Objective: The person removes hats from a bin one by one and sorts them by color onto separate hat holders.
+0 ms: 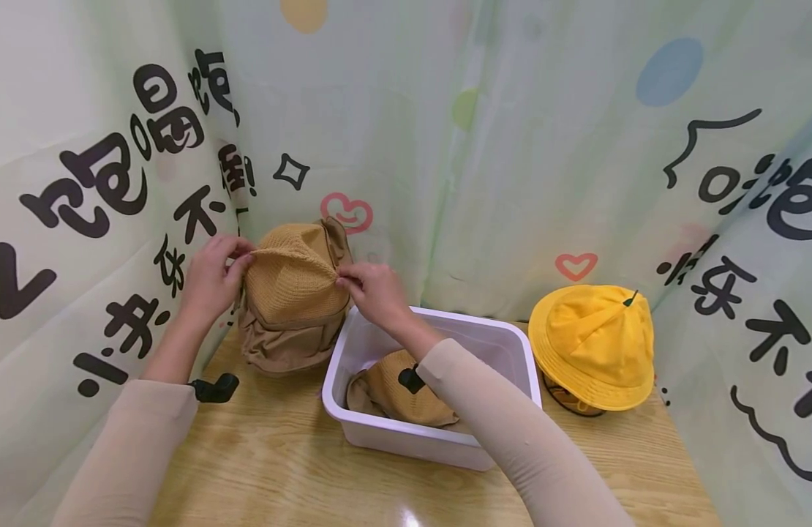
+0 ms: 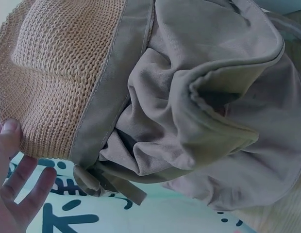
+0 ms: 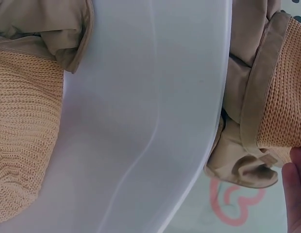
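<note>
A sun hat (image 1: pixel 290 293) with a tan knitted crown and a wide brown cloth brim stands at the left, beside a white plastic bin. My left hand (image 1: pixel 211 274) pinches the crown's left side between thumb and fingers. On the other side, my right hand (image 1: pixel 377 293) pinches the crown's right edge, and a fold of knit stretches between both hands. In the left wrist view, the brim (image 2: pixel 184 107) is bunched into folds, with a cloth tie (image 2: pixel 111 184) hanging below the band. A similar knitted hat (image 1: pixel 399 388) lies inside the bin, partly hidden by my right forearm.
The white bin (image 1: pixel 412 445) sits on the wooden table (image 1: pixel 268 468), close to the right of the held hat. At the right, a yellow bucket hat (image 1: pixel 593 344) rests over a dark-rimmed object. Printed curtains (image 1: pixel 406 146) enclose the table's back and sides.
</note>
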Motion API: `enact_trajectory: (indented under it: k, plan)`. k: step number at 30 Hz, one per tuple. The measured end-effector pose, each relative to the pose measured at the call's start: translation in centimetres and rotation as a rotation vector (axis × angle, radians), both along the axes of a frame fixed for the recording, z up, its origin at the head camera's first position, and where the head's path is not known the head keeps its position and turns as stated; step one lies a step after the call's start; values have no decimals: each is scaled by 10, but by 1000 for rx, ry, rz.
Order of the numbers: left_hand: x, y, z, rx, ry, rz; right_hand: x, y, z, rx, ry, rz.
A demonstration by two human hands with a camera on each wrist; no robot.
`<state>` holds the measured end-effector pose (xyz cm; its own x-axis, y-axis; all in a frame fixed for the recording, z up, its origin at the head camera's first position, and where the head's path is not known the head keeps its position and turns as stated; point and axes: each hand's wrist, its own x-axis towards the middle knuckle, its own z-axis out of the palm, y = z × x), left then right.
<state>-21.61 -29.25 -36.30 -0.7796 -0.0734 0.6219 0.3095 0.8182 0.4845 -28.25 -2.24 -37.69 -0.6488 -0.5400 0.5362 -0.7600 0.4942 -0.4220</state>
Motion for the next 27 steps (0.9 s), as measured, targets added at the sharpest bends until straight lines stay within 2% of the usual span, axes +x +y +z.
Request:
enact_trajectory:
  k: [5, 9, 11, 15, 18, 22, 27]
  plan:
    - [2, 4, -1, -15, -39, -32, 0, -6, -3, -22, -29, -18]
    - [3, 20, 5, -46, -24, -54, 1, -9, -4, -52, -66, -33]
    - [1, 29, 9, -109, -6, -57, 1, -11, -4, -68, -73, -38]
    - [-9, 46, 13, -307, 14, -79, 0, -13, -4, -75, -57, -47]
    - [-18, 53, 11, -387, 26, -122, -1, -14, -4, -67, -53, -50]
    - [-27, 55, 7, -387, 26, -144, -1, -16, -5, -67, -76, -62]
    - [-32, 53, 3, -383, 7, -136, -3, -16, -7, -61, -108, -81]
